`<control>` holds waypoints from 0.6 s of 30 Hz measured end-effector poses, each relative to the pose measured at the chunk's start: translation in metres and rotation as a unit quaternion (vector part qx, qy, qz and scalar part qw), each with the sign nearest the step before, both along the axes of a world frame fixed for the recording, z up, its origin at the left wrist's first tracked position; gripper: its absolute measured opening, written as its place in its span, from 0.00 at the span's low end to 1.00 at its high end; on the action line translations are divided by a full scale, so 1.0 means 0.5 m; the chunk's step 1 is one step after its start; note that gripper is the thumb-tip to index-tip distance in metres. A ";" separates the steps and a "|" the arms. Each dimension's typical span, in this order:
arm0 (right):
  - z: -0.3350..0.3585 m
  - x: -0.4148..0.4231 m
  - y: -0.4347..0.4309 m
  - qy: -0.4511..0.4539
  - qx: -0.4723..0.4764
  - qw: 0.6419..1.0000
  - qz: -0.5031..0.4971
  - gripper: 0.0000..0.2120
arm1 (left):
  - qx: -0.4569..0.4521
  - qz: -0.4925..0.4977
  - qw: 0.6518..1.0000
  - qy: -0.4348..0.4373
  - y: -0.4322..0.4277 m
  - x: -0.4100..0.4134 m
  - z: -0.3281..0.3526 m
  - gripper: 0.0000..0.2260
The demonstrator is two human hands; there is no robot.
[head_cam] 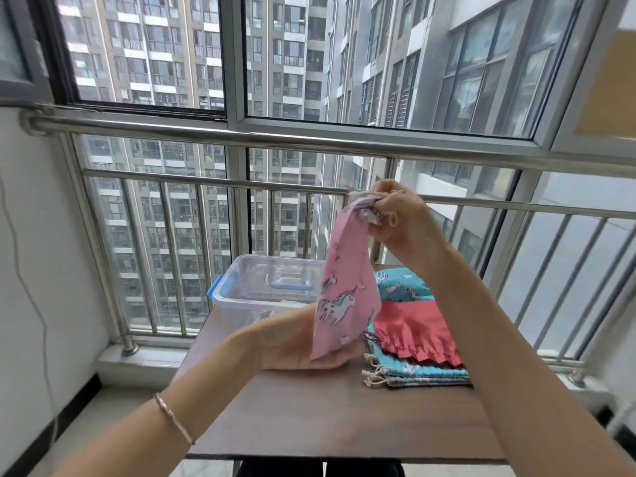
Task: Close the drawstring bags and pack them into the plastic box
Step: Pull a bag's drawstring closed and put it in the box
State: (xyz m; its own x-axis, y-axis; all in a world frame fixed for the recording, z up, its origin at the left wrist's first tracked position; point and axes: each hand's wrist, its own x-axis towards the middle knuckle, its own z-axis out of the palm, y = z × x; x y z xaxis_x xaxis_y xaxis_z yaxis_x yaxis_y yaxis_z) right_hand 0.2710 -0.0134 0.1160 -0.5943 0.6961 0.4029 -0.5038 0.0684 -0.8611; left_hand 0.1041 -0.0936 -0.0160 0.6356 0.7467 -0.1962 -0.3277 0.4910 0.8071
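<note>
A pink fabric drawstring bag printed with unicorns (347,287) hangs in the air above the middle of a brown wood-grain table (309,418), held between a person's two bare hands. The right hand (401,225) is raised high, its fingers pinched shut around the gathered mouth of the bag, with a loop of pale cord (392,218) dangling just beside the knuckles. The left hand (303,342) is lower and nearer, palm turned up, its fingers closed around the bag's bottom edge, so the cloth stretches in a long slanted strip between the two hands. A thin silver bracelet (173,418) circles the left wrist. Just right of the lower hand, a stack of folded drawstring bags (413,339) lies flat on the table: a red one on top, turquoise patterned ones beneath, their cream cord ends (373,373) sticking out at the near left corner. At the far left of the table sits a clear plastic storage box with blue clasps (241,287), open at the top; how much it holds cannot be told through its walls. Beyond the table stands a steel balcony railing (206,132) in front of large windows, with tall apartment towers (155,46) outside. A thin wire (31,294) trails down the white wall on the left.
</note>
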 end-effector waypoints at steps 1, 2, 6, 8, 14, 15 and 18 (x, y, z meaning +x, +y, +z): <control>0.002 0.010 0.008 0.030 -0.007 1.000 -0.007 0.12 | 0.001 0.038 0.999 -0.022 0.004 -0.008 0.012 0.13; 0.003 0.020 0.017 0.054 -0.011 0.998 -0.015 0.12 | 0.016 0.082 0.996 -0.026 0.009 -0.021 0.026 0.17; -0.020 0.064 0.071 0.018 0.025 0.995 -0.091 0.14 | 0.089 0.241 0.964 0.066 0.052 -0.108 0.091 0.23; -0.047 0.068 0.101 -0.098 0.067 0.983 -0.142 0.10 | 0.141 0.263 0.939 0.173 0.078 -0.159 0.109 0.23; -0.130 -0.014 0.160 -0.479 0.259 0.825 -0.147 0.03 | 0.195 0.174 0.754 0.602 0.164 -0.230 0.076 0.20; -0.142 -0.031 0.170 -0.508 0.272 0.807 -0.131 0.02 | 0.194 0.148 0.725 0.644 0.175 -0.234 0.065 0.20; -0.166 -0.077 0.198 -0.575 0.292 0.754 -0.124 0.05 | 0.194 0.071 0.649 0.732 0.197 -0.245 0.029 0.20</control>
State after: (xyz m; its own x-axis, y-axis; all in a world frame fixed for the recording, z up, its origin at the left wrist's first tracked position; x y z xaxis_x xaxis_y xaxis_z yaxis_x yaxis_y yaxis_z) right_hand 0.2325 0.0854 0.0332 -0.6662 0.7458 0.0013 0.6431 0.5754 -0.5054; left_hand -0.0183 0.0050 -0.0014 -0.1004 0.9511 -0.2920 0.9109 0.2059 0.3577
